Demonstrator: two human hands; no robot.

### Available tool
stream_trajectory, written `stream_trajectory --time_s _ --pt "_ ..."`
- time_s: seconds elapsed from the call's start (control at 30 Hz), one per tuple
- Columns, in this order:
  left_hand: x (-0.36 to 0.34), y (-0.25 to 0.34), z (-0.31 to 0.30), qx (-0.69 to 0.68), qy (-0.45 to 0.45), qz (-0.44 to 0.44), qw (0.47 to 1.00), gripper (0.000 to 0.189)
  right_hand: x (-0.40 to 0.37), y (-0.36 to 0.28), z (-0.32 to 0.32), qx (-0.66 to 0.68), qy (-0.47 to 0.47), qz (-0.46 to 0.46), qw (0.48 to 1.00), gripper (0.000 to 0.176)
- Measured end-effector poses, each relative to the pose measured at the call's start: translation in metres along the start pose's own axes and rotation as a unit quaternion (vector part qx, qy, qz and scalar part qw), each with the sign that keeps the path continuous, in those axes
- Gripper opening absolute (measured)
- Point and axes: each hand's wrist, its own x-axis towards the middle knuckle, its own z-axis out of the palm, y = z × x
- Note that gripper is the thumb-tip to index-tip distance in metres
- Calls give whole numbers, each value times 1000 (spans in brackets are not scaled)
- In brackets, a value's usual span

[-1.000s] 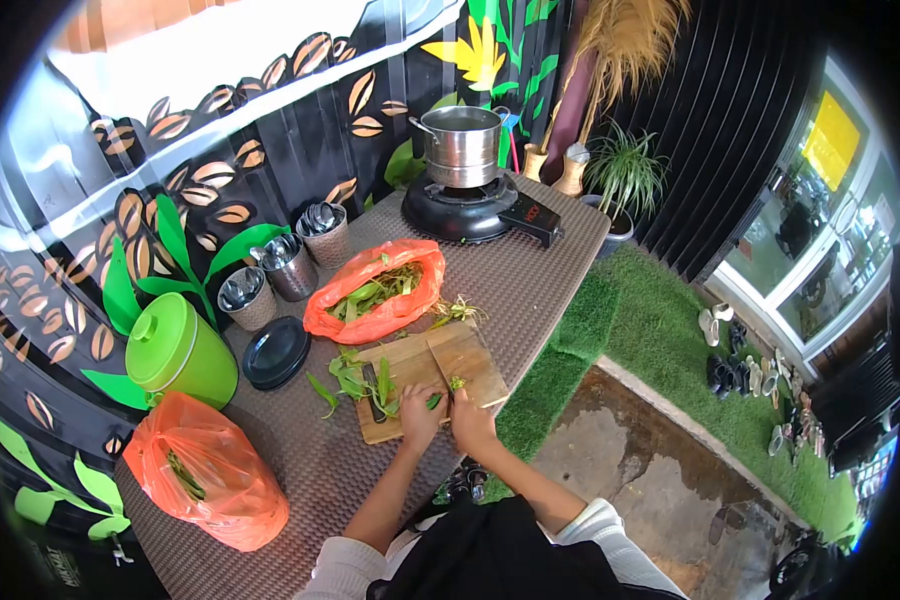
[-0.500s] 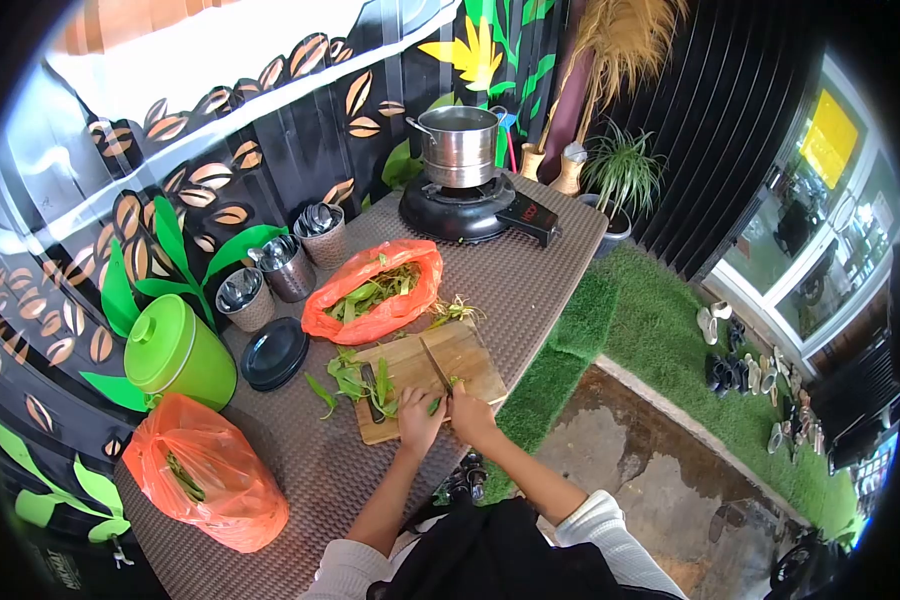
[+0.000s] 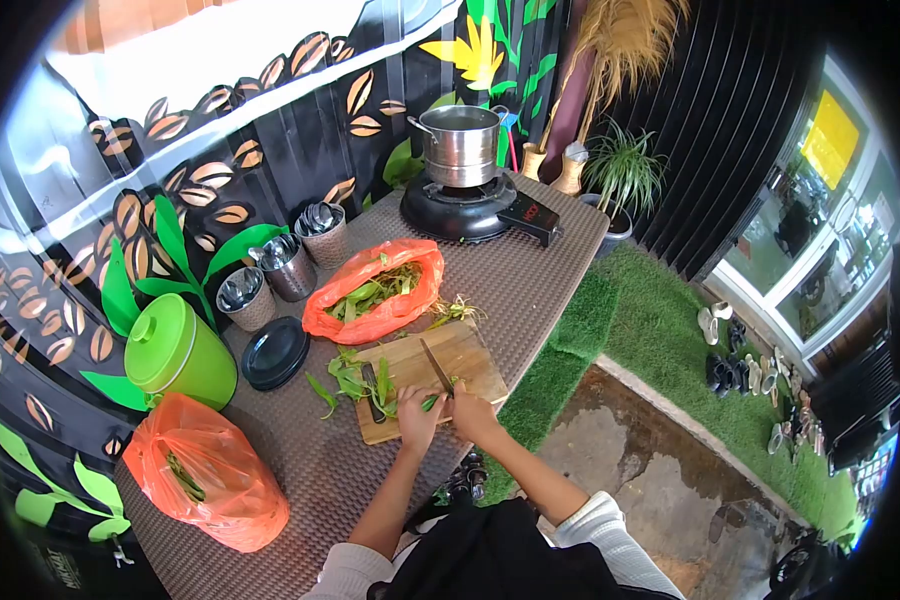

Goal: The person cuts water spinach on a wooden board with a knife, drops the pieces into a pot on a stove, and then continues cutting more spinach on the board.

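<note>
A knife (image 3: 435,364) is gripped in my right hand (image 3: 471,413), its blade pointing away from me over the wooden cutting board (image 3: 478,352). Close beside it, my left hand (image 3: 417,416) has its fingers curled around green leaves (image 3: 429,403), which poke out near the blade. My fingers partly hide the leaves and the knife's handle. More loose leaves (image 3: 346,374) lie on the board's left side and spill onto the table. Among them rests a dark, narrow object (image 3: 372,392), possibly part of the board's handle slot. Pale roots or stems (image 3: 457,311) sit at the board's far edge.
Beyond the board stands an open orange bag (image 3: 372,318) of greens; another orange bag (image 3: 215,480) is at left. Dark plates (image 3: 275,352), a green lidded bucket (image 3: 180,350) and cutlery holders (image 3: 290,272) line the wall side. A steel pot (image 3: 460,155) sits on a black stove (image 3: 457,212).
My left hand has shifted very slightly, and a bit more green shows between my hands. The knife and right hand stay almost in the same place.
</note>
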Motion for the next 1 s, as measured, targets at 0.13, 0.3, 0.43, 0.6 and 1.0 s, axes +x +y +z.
stream_trajectory --time_s 0.13,0.3,0.43,0.6,1.0 --pt "0 5 -5 10 -25 11 1000 13 -18 -14 0 -16 3 52 999 23" --pt "-2 10 -11 67 -42 73 994 12 -12 -12 12 -17 30 15 999 26" --pt "-5 8 -10 91 -61 96 989 12 -2 -2 -8 36 -24 -4 999 27" --pt "-5 9 -8 83 -60 77 992 12 -24 -4 1 21 -31 20 999 26" --pt "-6 3 -7 61 -53 83 993 8 -8 1 6 2 -5 2 1000 26"
